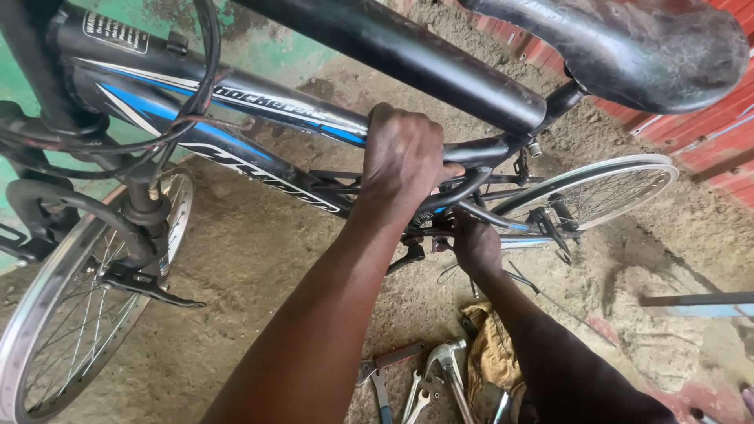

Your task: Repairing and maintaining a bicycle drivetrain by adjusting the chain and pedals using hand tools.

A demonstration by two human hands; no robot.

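The floor (259, 259) comes first, rough packed dirt and crumbly concrete, sandy brown, with a green painted wall at the upper left and red ribbed metal sheeting at the upper right. Standing on it is the bicycle (259, 102), filling the view: a black tubular frame, glossy but scuffed, with blue and white stripes along the down tube. Its front wheel (47, 330) sits at lower left, bright steel rim and thin spokes, no tyre that I can make out. The rear wheel (605, 188) is off to the right, the same bare silvery rim. The saddle (652, 47) looms at the top right, black, dusty and cracked on the surface. Black cables loop loosely around the head tube.

Now the hands. The left hand (404, 161) is clenched in a fist around the frame where the top tube meets the seat tube, fingers wrapped tight. The right hand (475, 243) reaches lower, down by the rear stays and the crank area; it is closed in among the tubes, though I cannot tell what it grips.

Below, on the floor near the right arm, lies a crumpled yellowish cloth (491, 357), and just beside it a scatter of metal tools (424, 381), spanners and pliers, dull grey.
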